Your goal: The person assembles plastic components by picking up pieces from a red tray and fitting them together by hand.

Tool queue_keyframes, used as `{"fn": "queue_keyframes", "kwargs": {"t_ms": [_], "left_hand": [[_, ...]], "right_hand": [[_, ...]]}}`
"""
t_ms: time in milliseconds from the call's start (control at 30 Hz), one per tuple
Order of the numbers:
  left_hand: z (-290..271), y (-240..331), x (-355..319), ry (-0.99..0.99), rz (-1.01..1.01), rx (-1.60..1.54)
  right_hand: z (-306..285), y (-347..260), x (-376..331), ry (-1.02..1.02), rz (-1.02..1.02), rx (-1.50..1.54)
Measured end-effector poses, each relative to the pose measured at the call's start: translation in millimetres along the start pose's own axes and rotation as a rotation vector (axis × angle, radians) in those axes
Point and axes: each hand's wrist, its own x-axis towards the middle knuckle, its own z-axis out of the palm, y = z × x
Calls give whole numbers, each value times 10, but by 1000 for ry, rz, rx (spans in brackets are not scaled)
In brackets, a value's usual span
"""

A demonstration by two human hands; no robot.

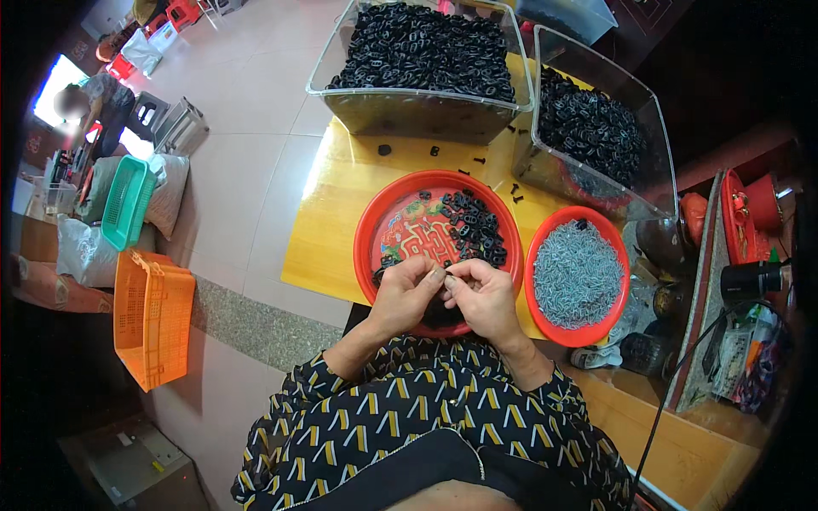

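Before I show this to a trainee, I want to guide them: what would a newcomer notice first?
Probably the central red tray, over which the left hand and right hand come together. Right of it sits a red bowl of silvery pieces; beyond stand two clear bins of black pieces.

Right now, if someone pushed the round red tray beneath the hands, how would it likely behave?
The round red tray looks like thin plastic, so it is probably light. Loose black pieces, many heaped toward its right, would likely shift. Its near rim appears to overhang the yellow table, so pressing there might tip it.
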Motion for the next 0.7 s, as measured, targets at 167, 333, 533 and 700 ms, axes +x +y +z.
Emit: {"fn": "queue_keyframes", "kwargs": {"t_ms": [167, 333, 533, 700], "left_hand": [[1, 37, 259, -2, 150, 85], [63, 178, 813, 17, 562, 839], [181, -30, 1096, -138, 597, 1059], [217, -57, 1099, -142, 552, 1118]], "right_hand": [[-158, 72, 40, 83, 17, 131], [-361, -5, 63, 210, -3, 156], [-432, -13, 52, 235, 22, 191], [-460, -16, 81, 231, 34, 197]]}}
